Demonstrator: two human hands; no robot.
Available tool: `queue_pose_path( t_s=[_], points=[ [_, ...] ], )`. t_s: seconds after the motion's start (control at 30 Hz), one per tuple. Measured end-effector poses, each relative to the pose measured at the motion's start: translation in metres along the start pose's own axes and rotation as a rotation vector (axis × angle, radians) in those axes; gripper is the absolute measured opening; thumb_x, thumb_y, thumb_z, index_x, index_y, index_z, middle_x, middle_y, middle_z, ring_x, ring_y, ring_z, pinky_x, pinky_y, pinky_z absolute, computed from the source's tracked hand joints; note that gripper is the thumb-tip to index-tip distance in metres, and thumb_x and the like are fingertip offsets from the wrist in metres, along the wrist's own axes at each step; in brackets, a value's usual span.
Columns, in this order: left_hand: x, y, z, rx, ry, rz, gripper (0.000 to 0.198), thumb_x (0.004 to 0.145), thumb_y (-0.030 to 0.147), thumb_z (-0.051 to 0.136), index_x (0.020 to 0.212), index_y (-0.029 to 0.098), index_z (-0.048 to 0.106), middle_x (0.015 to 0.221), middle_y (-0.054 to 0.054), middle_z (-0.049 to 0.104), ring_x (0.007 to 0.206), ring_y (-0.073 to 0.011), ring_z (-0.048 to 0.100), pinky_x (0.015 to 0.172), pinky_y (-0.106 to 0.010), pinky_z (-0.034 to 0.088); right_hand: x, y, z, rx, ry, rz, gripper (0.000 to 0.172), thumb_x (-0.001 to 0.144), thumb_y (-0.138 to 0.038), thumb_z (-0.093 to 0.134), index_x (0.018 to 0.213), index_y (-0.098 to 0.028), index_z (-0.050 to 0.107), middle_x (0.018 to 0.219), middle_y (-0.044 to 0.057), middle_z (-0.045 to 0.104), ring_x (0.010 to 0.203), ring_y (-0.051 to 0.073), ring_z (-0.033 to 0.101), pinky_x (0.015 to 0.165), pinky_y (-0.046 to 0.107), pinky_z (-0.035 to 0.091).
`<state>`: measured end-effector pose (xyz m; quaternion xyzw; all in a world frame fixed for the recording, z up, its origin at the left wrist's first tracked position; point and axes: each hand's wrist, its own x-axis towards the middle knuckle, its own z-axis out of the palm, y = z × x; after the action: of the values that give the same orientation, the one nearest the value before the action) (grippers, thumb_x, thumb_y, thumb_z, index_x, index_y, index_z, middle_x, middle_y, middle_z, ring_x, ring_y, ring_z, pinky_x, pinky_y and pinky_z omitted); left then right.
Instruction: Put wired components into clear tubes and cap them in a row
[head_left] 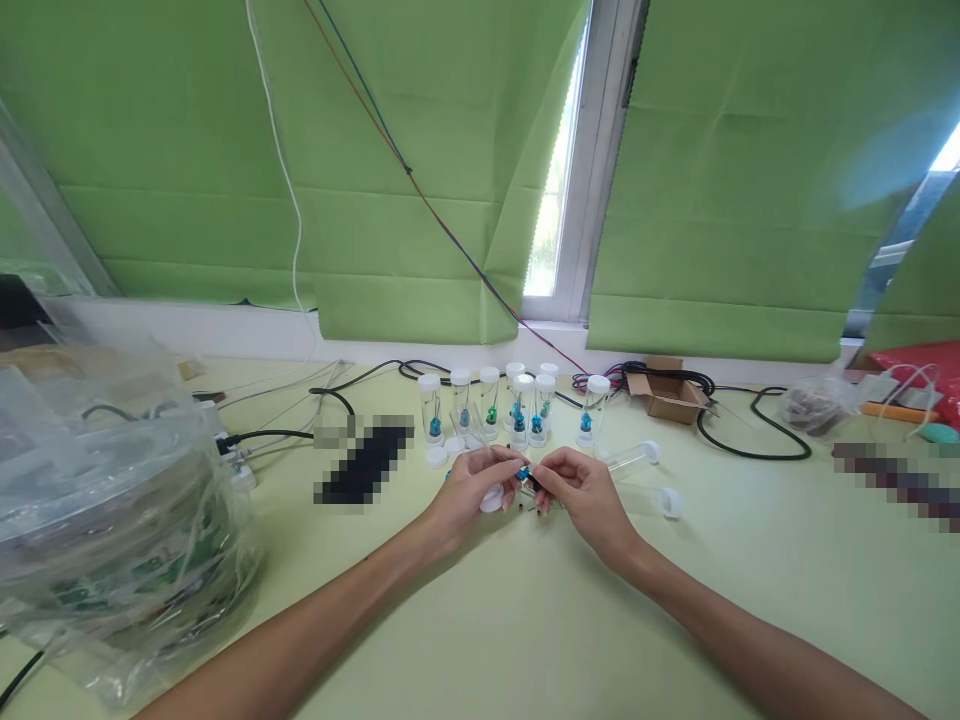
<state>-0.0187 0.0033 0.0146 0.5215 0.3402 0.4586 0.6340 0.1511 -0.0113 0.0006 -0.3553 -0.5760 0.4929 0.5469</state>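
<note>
My left hand (474, 485) is closed, its thumb and fingers pinching a small blue part (523, 474). A clear tube (466, 428) slants up from behind that hand, and a white cap (491, 498) shows under its fingers; whether the hand also grips them I cannot tell. Facing it, my right hand (583, 490) pinches a small black piece (533, 483) against the blue part. Tiny dark bits (538, 509) lie on the table below the fingertips. Just beyond stand several clear white-capped tubes (519, 410) with blue or green parts inside.
Two clear tubes with white caps (671, 503) lie right of my right hand. Behind are a small cardboard box (673, 398) and black cables (765, 455). A plastic-wrapped reel stack (112, 500) fills the left side. A dark blurred object (365, 463) lies left of the tubes.
</note>
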Motion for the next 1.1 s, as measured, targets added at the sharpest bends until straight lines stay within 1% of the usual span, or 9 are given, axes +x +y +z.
queue_pose_path(
  t_s=[0.2,0.33,0.5,0.63,0.87,1.0,1.1],
  points=[
    [0.0005,-0.0006,-0.0009,0.017,0.009,0.002,0.018,0.074,0.033,0.074,0.080,0.016,0.070,0.063,-0.001,0.061,0.049,-0.0074,0.050,0.050,-0.021,0.035,0.0003,-0.0016,0.0001,-0.003,-0.012,0.028,0.035,0.073,-0.052,0.074,0.072,-0.019,0.062,0.062,0.000,0.062,0.056,0.015,0.058,0.055,0.028,0.049],
    [0.0015,-0.0011,-0.0018,0.026,0.019,0.011,0.016,0.077,0.031,0.072,0.083,0.016,0.070,0.064,-0.001,0.060,0.049,-0.0072,0.049,0.049,-0.021,0.035,0.0000,-0.0019,-0.0011,0.001,-0.017,0.042,0.032,0.072,-0.047,0.077,0.074,-0.019,0.062,0.064,-0.001,0.063,0.059,0.014,0.059,0.057,0.028,0.050],
    [0.0018,-0.0023,-0.0031,0.023,0.017,0.040,0.017,0.078,0.031,0.072,0.083,0.015,0.071,0.065,0.000,0.059,0.050,-0.0071,0.049,0.048,-0.020,0.034,0.0003,-0.0023,-0.0018,-0.012,-0.016,0.062,0.032,0.066,-0.039,0.082,0.081,-0.019,0.062,0.075,0.000,0.065,0.068,0.014,0.061,0.064,0.027,0.052],
    [0.0017,-0.0030,-0.0037,0.024,0.018,0.046,0.018,0.078,0.032,0.072,0.084,0.015,0.071,0.066,-0.001,0.059,0.051,-0.0081,0.050,0.049,-0.021,0.035,0.0008,-0.0002,-0.0023,-0.014,0.010,0.036,0.033,0.065,-0.037,0.083,0.082,-0.020,0.061,0.082,0.001,0.066,0.075,0.015,0.063,0.068,0.027,0.053],
    [0.0021,-0.0014,-0.0037,0.051,0.018,0.042,0.019,0.078,0.032,0.072,0.086,0.015,0.071,0.067,0.000,0.059,0.051,-0.0077,0.050,0.049,-0.022,0.034,-0.0003,0.0018,-0.0026,0.006,-0.012,0.009,0.027,0.073,-0.038,0.077,0.081,-0.019,0.059,0.070,-0.001,0.064,0.060,0.012,0.060,0.058,0.025,0.050],
    [0.0018,-0.0005,-0.0041,0.081,0.007,0.048,0.019,0.078,0.033,0.072,0.086,0.016,0.071,0.068,0.000,0.061,0.051,-0.0075,0.050,0.051,-0.022,0.035,0.0008,0.0018,-0.0025,0.022,-0.027,0.011,0.028,0.076,-0.041,0.075,0.081,-0.019,0.059,0.066,-0.001,0.064,0.059,0.013,0.061,0.056,0.026,0.049],
    [0.0012,-0.0007,-0.0043,0.134,0.002,0.072,0.020,0.079,0.035,0.071,0.086,0.017,0.071,0.070,-0.001,0.063,0.051,-0.0072,0.049,0.053,-0.023,0.035,0.0018,0.0036,-0.0034,0.044,-0.049,0.020,0.029,0.077,-0.043,0.074,0.081,-0.019,0.059,0.065,0.000,0.065,0.060,0.014,0.061,0.057,0.027,0.049]
  ],
)
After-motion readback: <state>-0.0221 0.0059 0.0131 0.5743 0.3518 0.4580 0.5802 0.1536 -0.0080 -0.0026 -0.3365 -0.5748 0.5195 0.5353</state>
